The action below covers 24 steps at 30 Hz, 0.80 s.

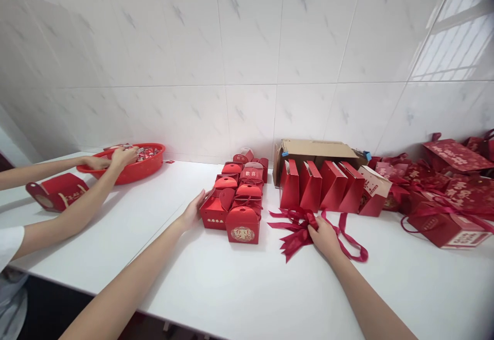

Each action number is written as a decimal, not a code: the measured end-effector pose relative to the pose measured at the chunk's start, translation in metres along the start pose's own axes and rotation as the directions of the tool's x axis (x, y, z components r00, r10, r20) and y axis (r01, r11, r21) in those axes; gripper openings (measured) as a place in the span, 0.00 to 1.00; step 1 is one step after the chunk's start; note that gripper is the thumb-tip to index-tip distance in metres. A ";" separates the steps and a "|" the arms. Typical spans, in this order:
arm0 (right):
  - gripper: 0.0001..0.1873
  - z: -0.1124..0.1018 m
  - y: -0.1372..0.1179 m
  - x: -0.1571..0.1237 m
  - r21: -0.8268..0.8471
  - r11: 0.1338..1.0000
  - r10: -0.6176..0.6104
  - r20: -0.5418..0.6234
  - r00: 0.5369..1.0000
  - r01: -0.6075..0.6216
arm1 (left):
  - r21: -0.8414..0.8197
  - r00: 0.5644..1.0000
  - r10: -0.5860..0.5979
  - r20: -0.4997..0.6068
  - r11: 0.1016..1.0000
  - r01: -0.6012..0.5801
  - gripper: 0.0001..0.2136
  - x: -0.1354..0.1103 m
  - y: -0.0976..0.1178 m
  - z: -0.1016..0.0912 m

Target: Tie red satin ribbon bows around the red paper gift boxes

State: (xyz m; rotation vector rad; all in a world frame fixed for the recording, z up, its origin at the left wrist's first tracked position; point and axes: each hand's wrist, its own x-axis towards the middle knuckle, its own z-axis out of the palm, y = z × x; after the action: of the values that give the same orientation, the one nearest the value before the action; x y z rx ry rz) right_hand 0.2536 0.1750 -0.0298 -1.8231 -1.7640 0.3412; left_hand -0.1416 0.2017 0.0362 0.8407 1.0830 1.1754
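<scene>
My left hand (193,209) rests with its fingers spread against the left side of a small red gift box (213,212), the front-left one of a cluster of several closed red boxes (243,191) on the white table (239,283). My right hand (323,236) lies on a heap of dark red ribbons (299,232), fingers closed around some of them. Just behind the ribbons stands a row of folded red boxes (320,185).
A brown cardboard carton (314,149) stands against the tiled wall. Red gift bags (443,196) pile up at the right. At the left another person's hands (116,157) reach into a red basket (133,167) of sweets, beside an open red box (57,192).
</scene>
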 end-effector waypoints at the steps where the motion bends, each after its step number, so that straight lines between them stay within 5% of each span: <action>1: 0.12 0.001 0.000 0.000 -0.001 1.000 0.003 -0.004 1.000 -0.003 | -0.032 0.999 0.009 -0.038 0.999 -0.010 0.25 0.005 0.001 0.000; 5: 0.11 0.002 0.001 0.001 0.003 1.000 -0.004 -0.014 1.000 0.004 | -0.084 0.975 0.066 -0.210 0.993 -0.085 0.27 0.043 0.015 -0.004; 9: 0.10 0.003 0.001 0.001 0.016 1.000 -0.018 -0.011 1.000 0.018 | -0.119 0.957 0.104 -0.270 0.983 -0.141 0.25 0.084 0.026 -0.006; 14: 0.09 0.006 0.002 0.008 0.065 0.998 0.027 0.000 1.000 -0.027 | -0.178 0.969 0.155 -0.195 0.965 -0.191 0.27 0.110 0.029 0.000; 20: 0.12 0.008 0.000 0.013 0.131 0.988 0.078 0.020 0.997 -0.080 | -0.166 0.997 0.069 -0.038 0.983 -0.075 0.19 0.128 0.019 -0.003; 24: 0.13 0.007 0.001 0.012 0.117 0.988 0.094 0.032 0.995 -0.097 | -0.137 0.999 0.031 0.024 0.990 -0.027 0.24 0.135 0.014 -0.011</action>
State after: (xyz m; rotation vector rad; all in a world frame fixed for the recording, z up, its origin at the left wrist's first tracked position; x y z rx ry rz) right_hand 0.2521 0.1881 -0.0334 -1.8295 -1.6407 0.4994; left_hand -0.1514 0.3367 0.0182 0.7650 0.9603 1.2449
